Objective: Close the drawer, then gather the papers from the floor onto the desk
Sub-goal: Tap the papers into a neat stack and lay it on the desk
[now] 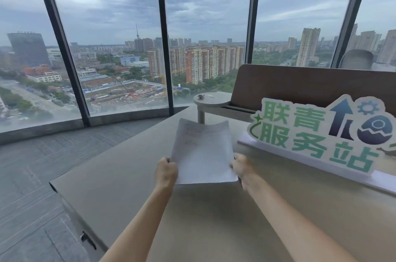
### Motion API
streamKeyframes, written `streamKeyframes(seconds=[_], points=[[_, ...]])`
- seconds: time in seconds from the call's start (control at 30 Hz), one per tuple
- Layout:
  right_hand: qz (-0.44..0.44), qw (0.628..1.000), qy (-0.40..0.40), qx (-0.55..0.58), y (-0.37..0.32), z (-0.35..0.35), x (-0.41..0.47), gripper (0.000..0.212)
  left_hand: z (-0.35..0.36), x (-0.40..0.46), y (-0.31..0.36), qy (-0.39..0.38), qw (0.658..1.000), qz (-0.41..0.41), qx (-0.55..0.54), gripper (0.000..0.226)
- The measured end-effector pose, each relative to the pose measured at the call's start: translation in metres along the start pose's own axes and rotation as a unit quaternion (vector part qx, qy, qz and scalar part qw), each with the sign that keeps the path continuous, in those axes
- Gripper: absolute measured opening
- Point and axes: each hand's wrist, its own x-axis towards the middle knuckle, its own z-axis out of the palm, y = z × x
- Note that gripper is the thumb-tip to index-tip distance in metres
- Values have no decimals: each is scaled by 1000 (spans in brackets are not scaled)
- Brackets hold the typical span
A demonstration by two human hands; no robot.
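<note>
A stack of white papers [202, 152] with faint print is held over the light wooden desk [120, 178]. My left hand [165, 170] grips the stack's lower left edge and my right hand [241, 166] grips its lower right edge. The sheets tilt up and away from me, their top edge slightly curled. Whether their bottom edge touches the desktop is unclear. The drawer is out of sight; only a dark handle [86, 239] shows on the desk's left side near the floor. No papers lie on the visible floor.
A green and white cut-out sign [317, 133] on a white base stands at the desk's right. Behind it rises a brown partition panel [310, 88], with a small round side table [211, 98] at its left end. Grey carpet [32, 186] and floor-to-ceiling windows lie to the left.
</note>
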Motion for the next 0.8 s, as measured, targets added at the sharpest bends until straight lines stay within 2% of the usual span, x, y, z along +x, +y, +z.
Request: streamKeyframes(seconds=[0.07,0.2,0.23,0.3,0.37,0.4,0.5,0.53,0.57,0.6,0.8], points=[[29,999,-8,-11,-2,13,20,27,-3,27,-8,-19,998,-14,58,15],[41,998,0,-43,-4,36,57,14,-1,75,-16,-26,994,-12,103,11],[37,998,11,-42,-1,42,70,20,0,84,-15,-25,993,-9,114,11],[30,998,35,-36,7,52,95,32,1,102,-12,-26,989,3,147,20],[29,998,49,-40,10,60,115,25,4,119,-10,-13,984,22,174,30],[31,997,54,-38,5,64,115,20,5,127,-9,-5,983,25,182,34],[25,997,61,-35,1,74,123,25,4,154,-10,-3,978,30,206,44],[22,998,51,-28,-3,76,121,20,3,162,-9,-7,976,33,215,46],[20,999,38,-20,-4,79,122,10,1,169,-9,-11,974,37,222,46],[19,999,31,-17,-6,82,121,9,-1,175,-8,-15,973,39,228,45],[-4,999,31,-28,-12,95,126,16,-2,200,-12,-23,962,75,263,38]])
